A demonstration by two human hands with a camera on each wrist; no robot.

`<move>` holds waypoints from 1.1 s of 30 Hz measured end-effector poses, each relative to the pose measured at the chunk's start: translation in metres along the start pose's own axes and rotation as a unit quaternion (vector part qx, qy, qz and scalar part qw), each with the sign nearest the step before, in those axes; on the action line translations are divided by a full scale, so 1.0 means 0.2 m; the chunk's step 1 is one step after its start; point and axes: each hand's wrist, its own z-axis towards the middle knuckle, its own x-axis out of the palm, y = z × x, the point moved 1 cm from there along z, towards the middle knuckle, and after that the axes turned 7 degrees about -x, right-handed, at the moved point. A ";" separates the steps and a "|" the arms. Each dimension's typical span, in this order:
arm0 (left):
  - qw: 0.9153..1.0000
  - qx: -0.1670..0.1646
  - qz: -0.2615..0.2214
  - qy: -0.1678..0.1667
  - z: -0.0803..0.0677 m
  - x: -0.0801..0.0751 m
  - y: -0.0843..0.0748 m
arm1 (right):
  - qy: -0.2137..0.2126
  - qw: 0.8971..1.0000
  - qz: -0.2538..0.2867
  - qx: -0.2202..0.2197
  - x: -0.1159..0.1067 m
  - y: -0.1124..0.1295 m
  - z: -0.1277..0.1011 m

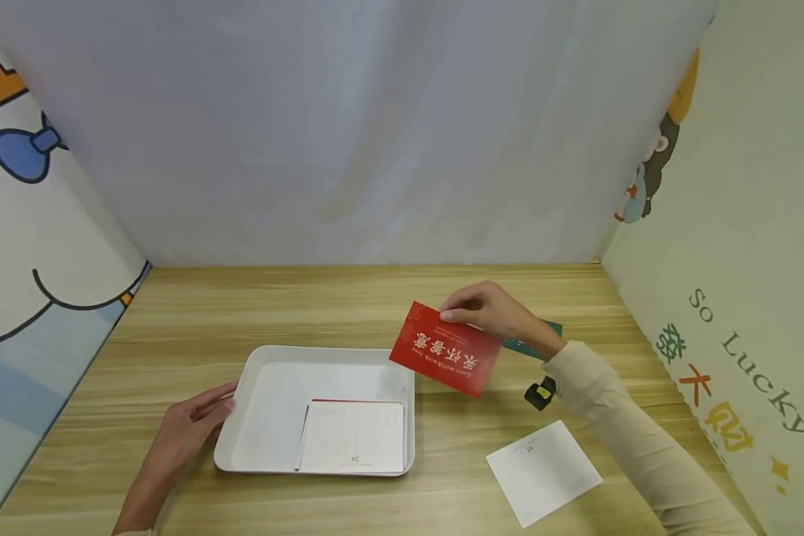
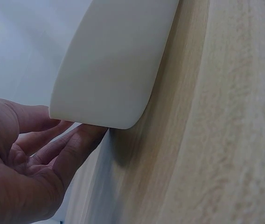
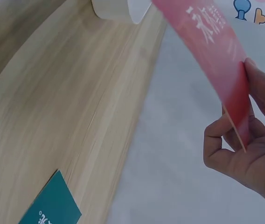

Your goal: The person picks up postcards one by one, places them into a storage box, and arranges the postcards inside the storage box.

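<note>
Red card [image 1: 446,348] pinched in right hand [image 1: 492,313], above tray's [image 1: 261,365] corner

Soft, even light over my desk, bright and without glare.

From my head view the table [image 1: 348,313] is sharp, with only a faint shadow under the white tray [image 1: 241,439]; the walls bow outward at the left and right edges. At my left wrist the tray's underside looms close and soft-focused; at my right wrist the red card [image 3: 216,56] blurs.
</note>
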 end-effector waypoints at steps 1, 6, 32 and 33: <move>1.000 -0.001 0.000 0.000 0.00 0.00 0.00 | 0.002 1.000 0.006 0.000 0.01 0.00 0.00; 1.000 -0.004 0.012 0.001 0.01 0.00 0.00 | 0.015 0.999 0.034 -0.002 0.06 0.01 0.03; 1.000 -0.005 0.019 0.000 0.01 -0.01 -0.01 | 0.110 0.991 0.038 -0.066 0.38 0.08 0.22; 1.000 -0.006 0.020 0.000 0.01 -0.01 -0.01 | 0.114 0.990 0.038 -0.068 0.40 0.08 0.23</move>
